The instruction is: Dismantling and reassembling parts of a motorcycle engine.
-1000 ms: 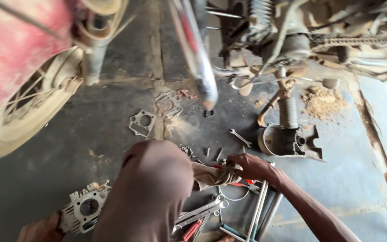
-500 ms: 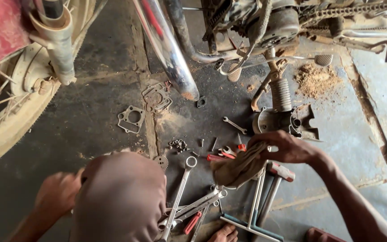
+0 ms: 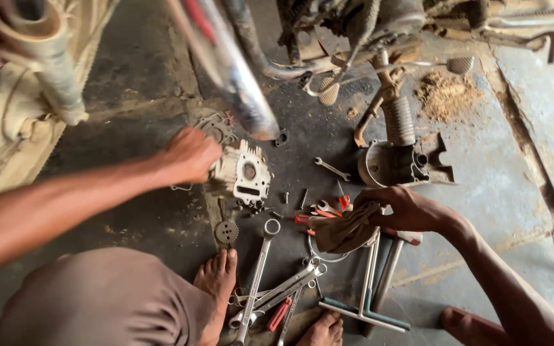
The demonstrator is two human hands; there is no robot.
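Note:
My left hand (image 3: 190, 154) grips a whitish finned engine part (image 3: 246, 174) just above the floor, under the end of the chrome exhaust pipe (image 3: 238, 83). To its right, my right hand (image 3: 405, 208) is closed on a brown rag (image 3: 344, 227) that lies over small red-handled tools (image 3: 302, 219). A small toothed sprocket (image 3: 226, 232) lies on the floor below the engine part. Several long spanners (image 3: 259, 269) lie between my feet.
A motorcycle stands across the top, with its wheel (image 3: 14, 128) at left and footrest (image 3: 460, 64) at right. A dark engine casing (image 3: 395, 163) and a sawdust pile (image 3: 447, 93) are at right. A T-handle wrench (image 3: 367, 307) lies low. My bare foot (image 3: 219, 275) rests by the spanners.
My left hand has brought the whitish engine part from the lower left up to the middle of the floor. My right hand stays on the rag. The view has tilted.

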